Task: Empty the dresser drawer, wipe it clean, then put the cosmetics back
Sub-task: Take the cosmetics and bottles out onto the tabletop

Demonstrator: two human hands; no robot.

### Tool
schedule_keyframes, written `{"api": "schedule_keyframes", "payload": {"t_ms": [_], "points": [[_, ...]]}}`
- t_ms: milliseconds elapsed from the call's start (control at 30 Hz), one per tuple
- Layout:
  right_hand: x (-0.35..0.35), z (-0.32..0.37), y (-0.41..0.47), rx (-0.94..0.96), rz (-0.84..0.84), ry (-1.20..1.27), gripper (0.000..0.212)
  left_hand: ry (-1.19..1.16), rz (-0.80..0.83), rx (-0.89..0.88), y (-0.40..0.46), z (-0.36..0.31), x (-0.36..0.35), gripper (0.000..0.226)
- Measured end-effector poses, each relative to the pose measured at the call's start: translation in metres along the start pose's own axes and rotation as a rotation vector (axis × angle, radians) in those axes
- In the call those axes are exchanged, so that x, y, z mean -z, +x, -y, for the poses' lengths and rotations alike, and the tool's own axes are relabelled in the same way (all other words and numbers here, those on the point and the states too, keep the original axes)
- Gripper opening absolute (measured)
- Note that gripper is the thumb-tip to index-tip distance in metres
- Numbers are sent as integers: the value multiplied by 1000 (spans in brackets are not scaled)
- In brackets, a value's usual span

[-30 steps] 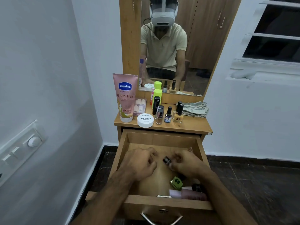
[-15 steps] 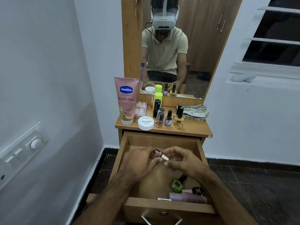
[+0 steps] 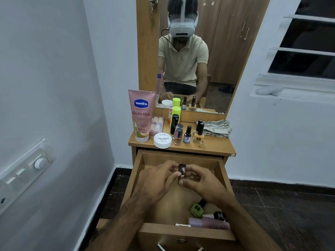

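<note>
You have lifted the small bottle [image 3: 181, 170] upright, both hands [image 3: 159, 180] pinching it; emptying continues, green bottle [image 3: 196, 210] and pink tube [image 3: 208, 222] remain in the drawer [image 3: 137, 171].

Cosmetics [image 3: 178, 132] on dresser top [image 3: 213, 146], open drawer [image 3: 134, 178] below

We have a single head view, looking forward and down from above our hands [image 3: 181, 180], close over the open drawer [image 3: 137, 174] beneath them; beyond the hands it takes in the dresser top [image 3: 213, 147] and the mirror [image 3: 208, 57], which faces straight back at us
</note>
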State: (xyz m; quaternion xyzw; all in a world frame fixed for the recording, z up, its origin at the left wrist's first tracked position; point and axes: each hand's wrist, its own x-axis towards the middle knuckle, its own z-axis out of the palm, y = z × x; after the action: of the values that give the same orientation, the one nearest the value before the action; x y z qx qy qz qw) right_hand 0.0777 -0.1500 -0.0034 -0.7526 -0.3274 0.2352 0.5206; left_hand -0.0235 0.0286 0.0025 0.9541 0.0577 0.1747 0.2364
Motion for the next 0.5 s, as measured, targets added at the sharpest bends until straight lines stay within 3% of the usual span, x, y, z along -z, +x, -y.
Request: {"api": "schedule_keyframes", "payload": {"t_ms": [233, 333, 500], "points": [[10, 32, 24, 122, -499, -114, 35, 26, -52, 18, -1, 2, -3, 28], [12, 43, 44, 144, -574, -99, 45, 49, -57, 23, -1, 3, -5, 26], [6, 40, 60, 99, -594, -144, 35, 43, -61, 28, -1, 4, -6, 25]]}}
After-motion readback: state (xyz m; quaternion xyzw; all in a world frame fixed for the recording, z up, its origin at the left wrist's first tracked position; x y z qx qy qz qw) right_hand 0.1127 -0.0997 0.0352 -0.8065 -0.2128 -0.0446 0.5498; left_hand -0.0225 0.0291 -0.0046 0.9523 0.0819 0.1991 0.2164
